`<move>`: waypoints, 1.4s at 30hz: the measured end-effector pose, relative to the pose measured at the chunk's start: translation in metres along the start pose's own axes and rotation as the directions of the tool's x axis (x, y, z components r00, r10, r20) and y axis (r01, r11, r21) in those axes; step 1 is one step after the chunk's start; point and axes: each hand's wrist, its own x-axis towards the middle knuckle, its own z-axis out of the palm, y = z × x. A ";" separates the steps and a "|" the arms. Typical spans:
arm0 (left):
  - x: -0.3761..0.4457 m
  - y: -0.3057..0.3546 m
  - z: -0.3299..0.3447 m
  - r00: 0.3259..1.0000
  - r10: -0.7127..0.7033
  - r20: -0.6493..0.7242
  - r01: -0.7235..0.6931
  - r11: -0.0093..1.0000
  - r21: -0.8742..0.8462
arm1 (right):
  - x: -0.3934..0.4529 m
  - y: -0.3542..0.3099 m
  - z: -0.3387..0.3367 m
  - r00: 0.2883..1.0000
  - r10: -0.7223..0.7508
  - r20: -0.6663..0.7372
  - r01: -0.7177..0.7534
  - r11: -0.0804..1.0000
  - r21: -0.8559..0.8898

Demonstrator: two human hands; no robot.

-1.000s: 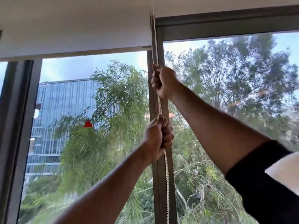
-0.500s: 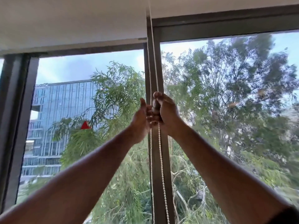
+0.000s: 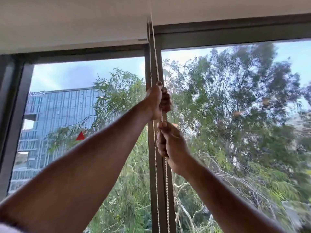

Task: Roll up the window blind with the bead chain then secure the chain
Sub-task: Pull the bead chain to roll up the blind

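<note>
The white roller blind (image 3: 70, 29) hangs high over the left pane, its bottom bar close to the top of the window frame. A white bead chain (image 3: 166, 182) runs down in two strands along the dark centre mullion (image 3: 154, 68). My left hand (image 3: 157, 102) is closed around the right strand, higher up. Just below it, my right hand (image 3: 170, 145) is closed around the same strand. The other strand passes free on the left of both hands.
A second white blind (image 3: 235, 7) covers the top of the right pane. Outside the glass are trees and a glass-fronted building (image 3: 55, 115). A dark frame post (image 3: 11, 115) stands at the far left.
My right hand has come down the chain from high up to below my left hand. My left hand has gone up above it. The blind's bottom bar sits higher than before.
</note>
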 end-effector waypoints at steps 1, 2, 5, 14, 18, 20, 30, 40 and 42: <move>-0.001 -0.004 0.002 1.000 -0.009 -0.006 0.009 1.000 -0.010 | -0.001 0.002 -0.004 1.000 0.003 0.008 -0.003 1.000 -0.015; -0.001 -0.008 0.002 1.000 -0.013 -0.011 0.013 1.000 -0.008 | -0.003 0.004 -0.008 1.000 0.017 0.023 -0.016 1.000 -0.026; -0.006 -0.022 -0.001 0.999 -0.017 -0.038 0.017 1.000 0.013 | -0.005 0.012 -0.023 0.989 0.111 0.103 -0.107 0.993 -0.044; -0.024 -0.032 -0.025 0.999 0.017 -0.048 -0.018 0.999 -0.028 | 0.044 -0.009 -0.035 0.973 0.230 -0.022 -0.229 0.949 -0.216; -0.034 -0.050 -0.029 0.997 0.038 -0.065 -0.035 0.998 0.050 | 0.097 -0.050 -0.016 0.975 0.221 -0.036 -0.224 0.972 -0.076; -0.042 -0.057 -0.030 0.998 0.048 -0.029 -0.047 0.999 0.010 | 0.116 -0.070 -0.003 0.982 0.189 -0.021 -0.189 0.982 -0.003; -0.062 -0.078 -0.039 0.996 0.078 0.045 -0.081 0.994 0.076 | 0.134 -0.072 0.051 0.972 0.107 -0.209 -0.063 0.976 0.207; -0.065 -0.116 -0.059 0.997 -0.011 0.077 -0.004 0.982 0.189 | 0.107 -0.035 0.032 0.983 0.059 -0.173 -0.025 0.980 0.196; -0.068 -0.122 -0.057 0.996 -0.025 0.086 0.008 0.983 0.185 | 0.102 -0.031 0.028 0.986 0.061 -0.155 -0.028 0.978 0.209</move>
